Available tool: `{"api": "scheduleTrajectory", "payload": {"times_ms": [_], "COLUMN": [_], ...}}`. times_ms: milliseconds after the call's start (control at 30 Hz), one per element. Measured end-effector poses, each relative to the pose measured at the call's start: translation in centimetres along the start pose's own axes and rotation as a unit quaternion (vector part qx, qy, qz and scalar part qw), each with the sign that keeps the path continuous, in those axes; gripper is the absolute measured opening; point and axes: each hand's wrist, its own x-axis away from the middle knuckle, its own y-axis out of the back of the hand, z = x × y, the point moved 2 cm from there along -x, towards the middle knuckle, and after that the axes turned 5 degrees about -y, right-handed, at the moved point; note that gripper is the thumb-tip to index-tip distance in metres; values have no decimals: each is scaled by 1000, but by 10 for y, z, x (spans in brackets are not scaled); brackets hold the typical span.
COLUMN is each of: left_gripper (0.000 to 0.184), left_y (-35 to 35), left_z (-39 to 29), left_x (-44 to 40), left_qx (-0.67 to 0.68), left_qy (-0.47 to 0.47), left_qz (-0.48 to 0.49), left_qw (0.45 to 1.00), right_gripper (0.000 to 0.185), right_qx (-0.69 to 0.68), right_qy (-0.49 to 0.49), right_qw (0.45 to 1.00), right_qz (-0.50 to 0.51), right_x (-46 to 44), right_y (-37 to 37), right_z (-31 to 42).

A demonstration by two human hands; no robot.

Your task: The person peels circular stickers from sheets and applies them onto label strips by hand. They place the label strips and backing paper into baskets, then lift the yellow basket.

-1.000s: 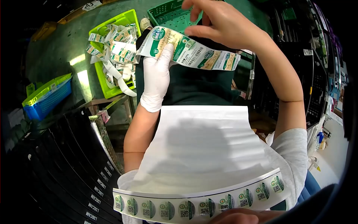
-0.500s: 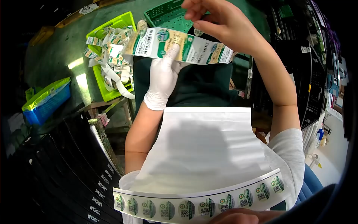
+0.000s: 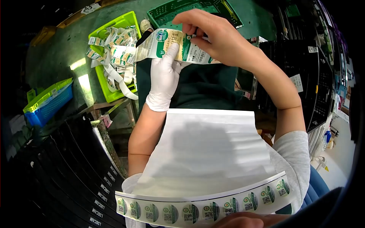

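My left hand (image 3: pixel 164 78), in a white glove, grips a strip of printed labels (image 3: pixel 161 41) with green, cream and white panels, its thumb on top. My right hand (image 3: pixel 224 40) is bare and reaches over the strip from the right. Its fingers are bent, with the thumb apart from the forefinger and near the strip's upper edge. Whether a small sticker clings to a fingertip I cannot make out. Below the hands, a large white backing sheet (image 3: pixel 213 152) spreads over my front. Round green stickers with QR codes (image 3: pixel 190 213) line its near edge.
A lime-green basket (image 3: pixel 104 85) full of label strips stands at the left. Behind the hands is a dark green crate (image 3: pixel 167 17). A blue and lime basket (image 3: pixel 49 102) lies farther left. Black stacked crates (image 3: pixel 72 178) are at the lower left.
My right hand has moved left and down over the label strip, covering its right end. A round sticker seen by the right thumb before is no longer clearly visible there. My left hand shifts slightly left.
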Motion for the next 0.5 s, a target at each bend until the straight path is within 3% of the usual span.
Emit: {"api": "scheduleTrajectory", "payload": {"times_ms": [67,133,233,267,333,367,400,467,500], "left_gripper": [34,34,31,41,62,78,80,80,74], "left_y": [3,4,4,16,13,12,17,4,19], "left_z": [4,4,-7,-7,-33,-48,-59,-74,-75], "left_x": [0,1,2,-2,5,7,6,20,12], "left_qx": [12,19,46,56,99,23,-102,-347,-363], "left_qy": [-3,-4,-31,-1,-34,-112,-198,-271,-316], "left_qz": [1,3,3,-4,116,172,240,113,88], "left_qw": [1000,1000,998,998,988,978,945,890,872], "right_gripper": [49,46,38,39,38,37,36,35,35], "right_qx": [-1,161,-67,-152,-93,-117,-201,-360,-378], "right_qy": [-5,73,-88,-116,-106,-116,-119,-129,-136], "right_qw": [1000,976,993,982,986,982,966,916,906], "right_qz": [-9,-131,-39,12,85,98,113,125,134], "right_x": [-3,-5,-2,3,9,12,15,16,18], "right_y": [1,8,10,7,4,3,3,12,15], "right_z": [-7,-23,-32,-26,-14,-11,-10,9,14]}}
